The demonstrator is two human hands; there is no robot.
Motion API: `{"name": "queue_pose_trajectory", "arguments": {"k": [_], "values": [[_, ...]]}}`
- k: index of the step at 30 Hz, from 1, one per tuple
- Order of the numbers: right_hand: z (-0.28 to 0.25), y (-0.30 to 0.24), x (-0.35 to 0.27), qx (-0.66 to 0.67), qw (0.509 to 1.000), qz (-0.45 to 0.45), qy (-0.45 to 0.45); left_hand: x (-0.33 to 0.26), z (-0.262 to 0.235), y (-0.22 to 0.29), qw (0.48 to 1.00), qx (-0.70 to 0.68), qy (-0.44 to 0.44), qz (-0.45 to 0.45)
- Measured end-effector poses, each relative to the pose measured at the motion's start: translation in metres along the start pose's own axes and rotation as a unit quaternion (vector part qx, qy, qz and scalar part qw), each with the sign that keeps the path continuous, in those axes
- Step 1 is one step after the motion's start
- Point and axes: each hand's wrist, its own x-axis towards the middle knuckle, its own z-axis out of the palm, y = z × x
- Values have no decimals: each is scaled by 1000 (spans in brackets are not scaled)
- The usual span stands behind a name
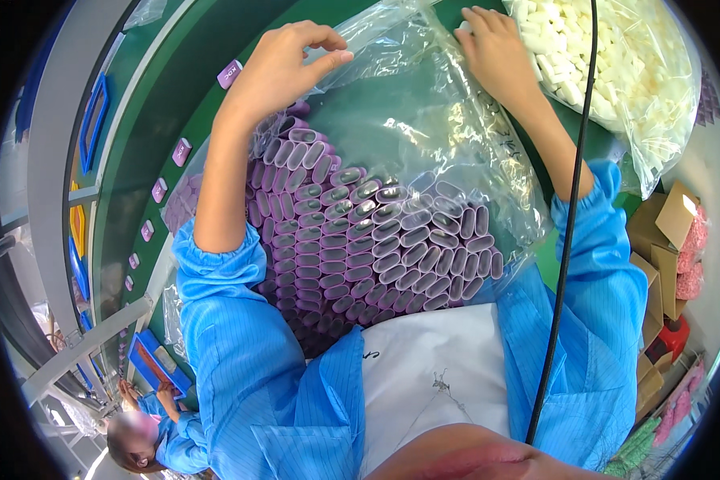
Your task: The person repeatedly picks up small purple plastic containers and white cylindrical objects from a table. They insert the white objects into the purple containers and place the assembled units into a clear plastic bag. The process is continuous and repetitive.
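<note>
A large clear plastic bag (424, 144) lies in front of me, packed in its lower half with several rows of purple oval tube-shaped parts (376, 248). My left hand (284, 68) rests on the bag's upper left edge, fingers curled and pinching the film. My right hand (496, 48) grips the bag's upper right edge, next to a second clear bag of small white pieces (616, 56). Both forearms come out of blue striped sleeves.
A green conveyor belt (148, 152) runs along the left, carrying several small purple parts (182, 150). A black cable (572, 216) hangs down over my right arm. Cardboard boxes (664, 240) with pink items stand at right. Another person in blue (164, 436) works at lower left.
</note>
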Motion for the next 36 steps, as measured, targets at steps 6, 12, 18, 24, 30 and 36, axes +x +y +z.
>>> {"name": "queue_pose_trajectory", "arguments": {"k": [6, 12, 18, 24, 30, 36], "values": [[-51, 47, -1, -168, 971, 26, 167, 1, -21, 8, 998, -17, -64, 4], [-41, 45, -4, -119, 985, 114, 59, -23, -18, 29, 958, -25, -286, 26], [-32, 36, -7, -123, 984, 66, 115, -58, 3, 38, 949, -66, -287, 112], [-35, 31, -12, -104, 986, -24, 130, -52, 5, 39, 950, -128, -265, 102], [-31, 22, -8, -159, 984, 65, 57, -34, 24, 47, 993, -64, -50, 91], [-42, -3, 14, -174, 970, -62, 156, -24, 60, 32, 997, -53, 10, 58]]}}
